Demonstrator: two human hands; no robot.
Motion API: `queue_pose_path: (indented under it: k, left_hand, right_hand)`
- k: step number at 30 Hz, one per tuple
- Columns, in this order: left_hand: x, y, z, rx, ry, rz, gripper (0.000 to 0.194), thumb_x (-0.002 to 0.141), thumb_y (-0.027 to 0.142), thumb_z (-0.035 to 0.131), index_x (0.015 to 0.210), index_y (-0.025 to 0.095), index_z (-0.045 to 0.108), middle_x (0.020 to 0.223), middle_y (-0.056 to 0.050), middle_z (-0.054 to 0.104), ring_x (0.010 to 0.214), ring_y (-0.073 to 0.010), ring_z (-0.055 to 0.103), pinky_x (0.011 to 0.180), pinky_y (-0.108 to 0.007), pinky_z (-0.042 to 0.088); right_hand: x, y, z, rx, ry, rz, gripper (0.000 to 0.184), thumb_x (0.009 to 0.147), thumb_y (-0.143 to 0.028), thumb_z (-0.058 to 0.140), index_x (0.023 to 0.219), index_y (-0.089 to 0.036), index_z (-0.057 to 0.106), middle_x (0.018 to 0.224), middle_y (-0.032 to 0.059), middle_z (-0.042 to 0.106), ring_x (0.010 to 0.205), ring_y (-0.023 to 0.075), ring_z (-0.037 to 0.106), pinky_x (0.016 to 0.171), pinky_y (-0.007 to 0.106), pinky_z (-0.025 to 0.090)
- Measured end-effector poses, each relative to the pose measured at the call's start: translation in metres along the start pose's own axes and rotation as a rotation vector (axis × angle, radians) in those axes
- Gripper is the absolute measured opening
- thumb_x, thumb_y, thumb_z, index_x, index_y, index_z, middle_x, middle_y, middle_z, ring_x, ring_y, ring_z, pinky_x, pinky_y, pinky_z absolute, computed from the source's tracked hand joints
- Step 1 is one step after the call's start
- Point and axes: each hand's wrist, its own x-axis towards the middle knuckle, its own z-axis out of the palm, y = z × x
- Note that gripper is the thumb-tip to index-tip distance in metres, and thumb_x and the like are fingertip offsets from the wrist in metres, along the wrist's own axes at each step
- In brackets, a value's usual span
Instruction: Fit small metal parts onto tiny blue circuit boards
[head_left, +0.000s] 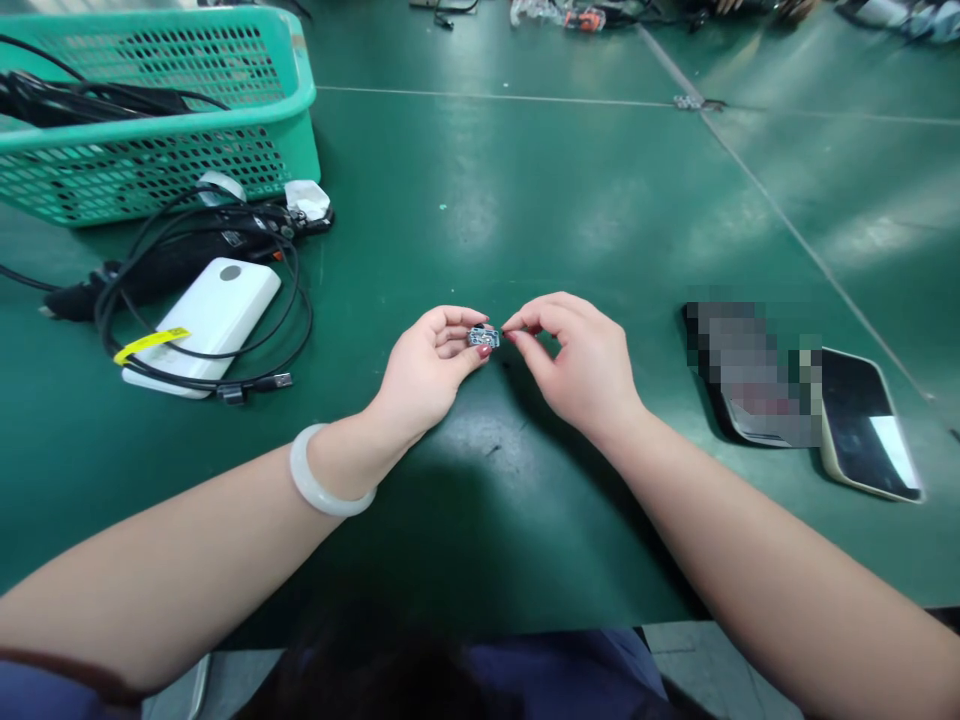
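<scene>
Between the fingertips and thumb of my left hand is a small circuit board with metallic parts on its face. A pale bangle circles that wrist. Just to the right of the board, my right hand has its thumb and index fingertip pinched together. Whatever that pinch holds, if anything, is too small to make out. Both hands are above the green table, near its front middle.
At the left lie a white power bank, a coiled black cable and a black device. Behind them stands a green basket with cables. Two phones, a dark one and a pale-cased one, lie at the right.
</scene>
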Motion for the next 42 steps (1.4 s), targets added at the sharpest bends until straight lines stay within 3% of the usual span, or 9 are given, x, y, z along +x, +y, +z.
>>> queue_pose_path:
  k: [10, 20, 29, 34, 38, 42]
  left_hand:
    - [-0.002, -0.001, -0.001, 0.036, -0.021, 0.012, 0.027, 0.067, 0.012, 0.076, 0.089, 0.016, 0.062, 0.084, -0.001, 0.068, 0.085, -0.0126, 0.066, 0.09, -0.034, 0.052]
    - [-0.002, -0.001, 0.0, 0.008, -0.031, -0.012, 0.027, 0.065, 0.014, 0.077, 0.087, 0.015, 0.06, 0.083, -0.001, 0.07, 0.084, -0.0135, 0.068, 0.089, -0.035, 0.053]
    - [-0.003, 0.001, 0.001, -0.008, -0.022, -0.013, 0.032, 0.062, 0.019, 0.082, 0.085, 0.015, 0.06, 0.082, -0.002, 0.07, 0.084, -0.0149, 0.068, 0.09, -0.036, 0.054]
    - [-0.003, 0.003, 0.0, -0.024, 0.003, -0.027, 0.029, 0.067, 0.018, 0.079, 0.088, 0.015, 0.059, 0.084, -0.003, 0.07, 0.084, -0.0143, 0.068, 0.088, -0.034, 0.053]
    - [-0.001, 0.003, 0.0, -0.106, 0.045, -0.056, 0.026, 0.072, 0.019, 0.075, 0.091, 0.015, 0.057, 0.083, -0.003, 0.07, 0.083, -0.0137, 0.069, 0.085, -0.033, 0.054]
    - [0.0, 0.002, 0.001, -0.145, 0.062, -0.055, 0.024, 0.074, 0.016, 0.073, 0.091, 0.015, 0.057, 0.081, -0.002, 0.069, 0.082, -0.0127, 0.069, 0.083, -0.031, 0.054]
  right_hand:
    - [-0.004, -0.009, 0.002, -0.206, -0.046, -0.072, 0.017, 0.088, -0.022, 0.056, 0.084, -0.019, 0.072, 0.089, 0.0053, 0.072, 0.083, 0.0204, 0.062, 0.074, 0.036, 0.045]
    - [-0.006, -0.015, 0.002, -0.138, -0.037, 0.095, 0.018, 0.086, -0.023, 0.058, 0.084, -0.021, 0.076, 0.085, 0.0032, 0.073, 0.081, 0.0192, 0.064, 0.074, 0.034, 0.047]
    - [-0.006, -0.017, 0.001, -0.089, -0.041, 0.11, 0.019, 0.087, -0.026, 0.057, 0.084, -0.024, 0.077, 0.085, 0.0026, 0.073, 0.082, 0.019, 0.066, 0.074, 0.035, 0.049]
    - [-0.004, -0.011, -0.006, -0.035, 0.007, 0.149, 0.019, 0.089, -0.026, 0.056, 0.087, -0.024, 0.075, 0.087, 0.0019, 0.074, 0.082, 0.0176, 0.066, 0.075, 0.033, 0.05]
    - [-0.005, -0.001, -0.008, -0.071, -0.155, 0.205, 0.014, 0.081, -0.028, 0.068, 0.092, -0.023, 0.075, 0.084, 0.0017, 0.073, 0.078, 0.0186, 0.065, 0.072, 0.033, 0.05]
    - [-0.009, 0.003, -0.004, -0.127, -0.31, 0.195, 0.009, 0.079, -0.02, 0.068, 0.083, -0.023, 0.075, 0.084, 0.0024, 0.072, 0.08, 0.0194, 0.065, 0.072, 0.033, 0.05]
